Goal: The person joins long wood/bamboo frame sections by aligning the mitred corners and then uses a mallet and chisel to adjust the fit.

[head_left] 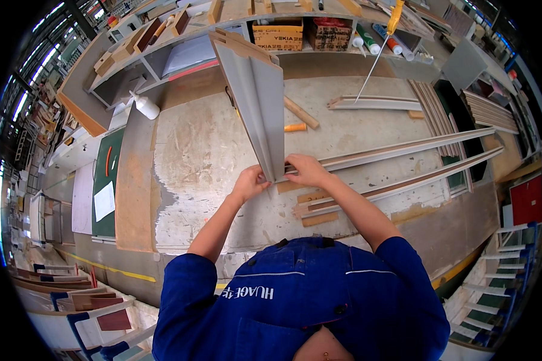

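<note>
A wide grey profiled moulding (260, 102) stands up from the worktable, its lower end at the end of a long grey moulding (397, 147) that runs off to the right. My left hand (253, 183) pinches the lower end of the upright moulding from the left. On the other side of this corner, my right hand (307, 170) has its fingers curled in against the joint; its fingertips are partly hidden. Nearer to me lies a second long moulding (403, 182), apart from both hands. Small wooden blocks (321, 220) sit under the near ends of the long mouldings.
Beyond the corner lie a wooden stick (301, 112) and an orange handle (295, 127). A yellow-handled tool (395, 18) with a thin rod reaches down to a short moulding (373, 103). A white bottle (144, 106) stands at left; shelves with a yellow box (277, 36) line the back.
</note>
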`<state>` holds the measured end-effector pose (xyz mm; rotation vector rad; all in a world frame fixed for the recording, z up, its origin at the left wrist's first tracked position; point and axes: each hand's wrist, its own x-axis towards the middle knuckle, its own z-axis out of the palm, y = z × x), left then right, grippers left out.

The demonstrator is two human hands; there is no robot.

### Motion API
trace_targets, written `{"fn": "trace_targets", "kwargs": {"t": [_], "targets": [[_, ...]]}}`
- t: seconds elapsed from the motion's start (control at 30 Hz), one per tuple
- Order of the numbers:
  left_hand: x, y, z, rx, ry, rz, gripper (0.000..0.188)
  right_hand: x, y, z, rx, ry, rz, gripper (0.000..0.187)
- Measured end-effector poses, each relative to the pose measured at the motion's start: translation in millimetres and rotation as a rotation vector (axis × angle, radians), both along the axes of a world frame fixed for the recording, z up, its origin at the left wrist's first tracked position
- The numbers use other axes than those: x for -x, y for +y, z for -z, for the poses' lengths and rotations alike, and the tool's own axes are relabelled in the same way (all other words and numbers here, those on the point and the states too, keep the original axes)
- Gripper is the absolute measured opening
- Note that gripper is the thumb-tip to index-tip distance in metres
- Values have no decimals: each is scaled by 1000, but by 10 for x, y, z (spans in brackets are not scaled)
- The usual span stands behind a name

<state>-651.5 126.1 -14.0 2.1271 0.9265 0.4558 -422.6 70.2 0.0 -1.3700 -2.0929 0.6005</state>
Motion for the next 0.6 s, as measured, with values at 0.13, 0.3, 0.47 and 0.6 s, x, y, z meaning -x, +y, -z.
{"fn": "trace_targets", "kwargs": {"t": [0.13, 0.3, 0.47, 0.6], "targets": [[-6, 17, 70, 38, -82, -8, 31, 0, 11, -22, 5, 19, 2, 30], [-6, 17, 57, 13, -51, 8, 31, 5, 9, 0, -10, 17, 9, 30], [8, 20, 68, 11, -42, 13, 31, 22, 7, -15, -5, 22, 24, 29], [-3, 19, 72, 24, -67, 11, 30, 28, 5, -12, -4, 15, 27, 30]]}}
